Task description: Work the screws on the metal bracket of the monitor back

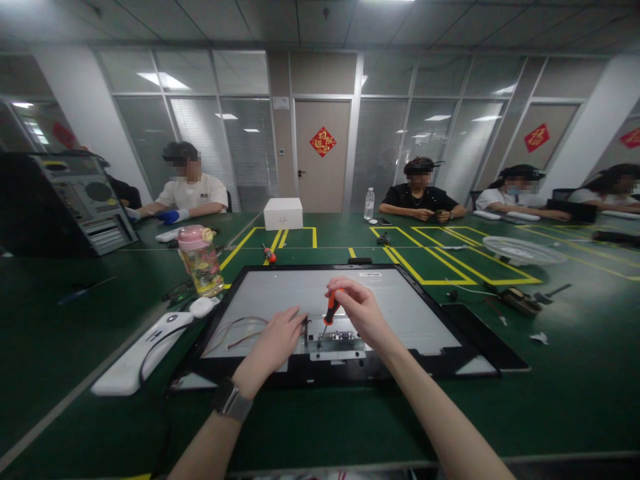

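Note:
A flat monitor panel (280,287) lies face down before me, grey-backed with a black frame. On its near middle sits a metal bracket (337,355) with connectors on it. My right hand (361,308) is closed round an orange and black screwdriver (331,308), held upright and slightly tilted, its tip down at the left part of the bracket. My left hand (277,338) lies on the panel with fingers stretched out, fingertips at the bracket's left edge. Thin wires (245,327) run beside that hand. A watch (233,400) is on my left wrist.
Left of the panel stand a white power-bank-like device (143,353) with a black cable and a pink-lidded bottle (201,263). An open computer case (70,203) is further left. A black panel (483,337) and a tool (523,299) lie right. Several people sit across the green table (320,427).

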`<action>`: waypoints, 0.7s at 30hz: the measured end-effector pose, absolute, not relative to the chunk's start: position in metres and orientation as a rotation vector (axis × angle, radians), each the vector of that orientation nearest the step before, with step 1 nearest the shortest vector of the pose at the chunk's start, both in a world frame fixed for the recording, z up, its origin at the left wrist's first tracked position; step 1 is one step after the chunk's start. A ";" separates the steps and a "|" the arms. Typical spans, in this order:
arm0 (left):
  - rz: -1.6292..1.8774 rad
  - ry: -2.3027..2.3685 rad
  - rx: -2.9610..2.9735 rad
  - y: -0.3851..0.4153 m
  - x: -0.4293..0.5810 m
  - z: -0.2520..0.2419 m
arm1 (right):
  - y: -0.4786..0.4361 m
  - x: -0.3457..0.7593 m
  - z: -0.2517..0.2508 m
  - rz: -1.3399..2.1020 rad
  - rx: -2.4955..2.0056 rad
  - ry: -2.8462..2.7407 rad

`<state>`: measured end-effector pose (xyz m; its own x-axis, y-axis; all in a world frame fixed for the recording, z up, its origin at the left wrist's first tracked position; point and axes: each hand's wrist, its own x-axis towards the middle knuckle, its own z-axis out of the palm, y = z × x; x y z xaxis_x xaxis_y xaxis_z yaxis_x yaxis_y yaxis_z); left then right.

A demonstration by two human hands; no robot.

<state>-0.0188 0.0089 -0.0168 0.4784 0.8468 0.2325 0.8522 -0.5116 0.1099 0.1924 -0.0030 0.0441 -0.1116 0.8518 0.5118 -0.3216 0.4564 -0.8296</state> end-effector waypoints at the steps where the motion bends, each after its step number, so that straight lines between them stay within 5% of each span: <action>1: -0.396 -1.544 -2.680 0.009 -0.019 -0.017 | -0.003 0.193 0.044 1.098 -0.526 -1.330; 21: -0.409 -1.544 -2.674 0.010 -0.019 -0.018 | -0.007 0.194 0.047 0.680 -0.676 -1.542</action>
